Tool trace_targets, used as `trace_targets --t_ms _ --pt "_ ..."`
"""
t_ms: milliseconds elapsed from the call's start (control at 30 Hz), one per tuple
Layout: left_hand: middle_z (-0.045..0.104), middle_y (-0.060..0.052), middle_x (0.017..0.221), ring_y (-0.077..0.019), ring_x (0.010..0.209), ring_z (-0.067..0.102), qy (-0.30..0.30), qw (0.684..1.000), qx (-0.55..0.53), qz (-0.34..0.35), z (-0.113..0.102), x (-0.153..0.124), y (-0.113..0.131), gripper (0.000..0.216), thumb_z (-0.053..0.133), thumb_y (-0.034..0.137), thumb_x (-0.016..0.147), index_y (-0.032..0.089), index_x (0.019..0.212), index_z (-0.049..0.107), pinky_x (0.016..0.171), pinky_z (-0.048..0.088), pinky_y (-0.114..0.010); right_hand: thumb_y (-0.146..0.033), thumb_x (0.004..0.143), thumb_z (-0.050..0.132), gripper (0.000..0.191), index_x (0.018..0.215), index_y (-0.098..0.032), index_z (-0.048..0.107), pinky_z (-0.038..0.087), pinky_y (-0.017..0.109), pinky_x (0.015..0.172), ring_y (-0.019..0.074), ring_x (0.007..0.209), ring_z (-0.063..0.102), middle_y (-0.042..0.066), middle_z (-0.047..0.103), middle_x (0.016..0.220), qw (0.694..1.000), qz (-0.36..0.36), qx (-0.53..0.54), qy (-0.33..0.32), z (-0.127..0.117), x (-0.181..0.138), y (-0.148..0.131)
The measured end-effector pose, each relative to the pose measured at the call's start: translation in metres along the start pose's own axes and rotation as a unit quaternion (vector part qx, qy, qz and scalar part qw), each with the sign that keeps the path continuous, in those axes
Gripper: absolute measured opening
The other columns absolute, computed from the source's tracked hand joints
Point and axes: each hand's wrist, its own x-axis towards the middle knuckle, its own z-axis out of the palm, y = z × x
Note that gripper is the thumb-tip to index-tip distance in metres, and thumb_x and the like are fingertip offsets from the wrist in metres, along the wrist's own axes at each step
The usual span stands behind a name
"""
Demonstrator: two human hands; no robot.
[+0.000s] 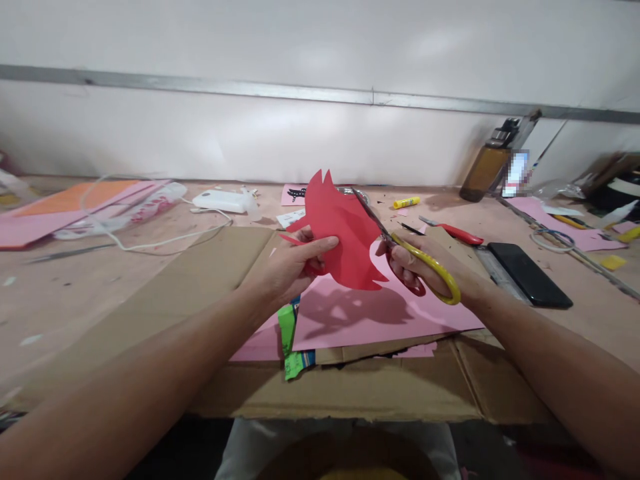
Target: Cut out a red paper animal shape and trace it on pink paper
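Note:
My left hand [299, 263] pinches a red paper cutout [345, 233] with pointed, jagged edges, its thumb lying on the front face. In my right hand [417, 263] is a pair of scissors [434, 263] with one yellow and one red handle. The scissor blades point up and left along the right edge of the red paper; whether they are cutting into it I cannot tell. Below both hands a pink sheet [360, 313] lies on flattened cardboard [380, 393], with the shadow of the cutout falling on it. A green wrapper scrap [290, 347] pokes out beside the sheet.
A black phone [530, 273] and a red-handled cutter [460, 234] lie at right. Behind stand a brown pump bottle [483, 170] and a yellow glue stick [407, 202]. Orange paper [75, 198], a white device [223, 201] and its cable lie at left.

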Motion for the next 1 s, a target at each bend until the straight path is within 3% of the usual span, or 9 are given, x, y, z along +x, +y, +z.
trace_targets --t_ms 367,667,900,1000 --pt "0.042 0.007 0.051 -0.0037 0.044 0.033 -0.041 0.998 0.054 0.0 -0.0007 -0.0038 0.0009 0.039 0.093 0.023 0.06 0.018 0.061 0.054 0.04 0.026 -0.019 -0.033 0.096 0.042 0.016 0.097 -0.024 0.055 0.037 0.025 0.043 0.0116 0.048 0.049 -0.002 0.051 0.06 0.999 0.045 -0.01 0.005 0.0001 -0.0003 -0.0021" --pt "0.031 0.008 0.05 -0.003 0.044 0.025 -0.041 0.995 0.093 -0.003 0.002 -0.0081 0.0022 0.05 0.091 0.03 0.063 0.018 0.055 0.044 0.039 0.021 -0.019 -0.058 0.095 0.043 0.037 0.098 -0.023 0.054 0.04 0.026 0.044 0.0122 0.047 0.049 -0.002 0.051 0.059 0.999 0.005 -0.032 0.014 -0.0011 -0.0025 -0.0028" --pt "0.033 0.008 0.051 -0.0037 0.045 0.029 -0.009 0.996 0.09 -0.01 0.0011 -0.0078 0.0013 0.049 0.093 0.029 0.06 0.018 0.054 0.045 0.042 0.032 -0.018 -0.058 0.096 0.041 0.039 0.097 -0.022 0.056 0.039 0.026 0.042 0.0118 0.045 0.047 -0.003 0.051 0.057 1.0 0.001 -0.02 0.017 0.0002 -0.0009 0.0001" --pt "0.032 0.008 0.051 -0.0031 0.045 0.028 -0.012 0.996 0.09 -0.014 0.0023 -0.0085 0.0016 0.051 0.093 0.029 0.06 0.018 0.054 0.044 0.042 0.031 -0.018 -0.058 0.095 0.044 0.037 0.094 -0.023 0.056 0.038 0.027 0.042 0.0118 0.044 0.047 -0.003 0.05 0.056 1.0 0.011 -0.024 0.016 0.0004 -0.0014 -0.0022"
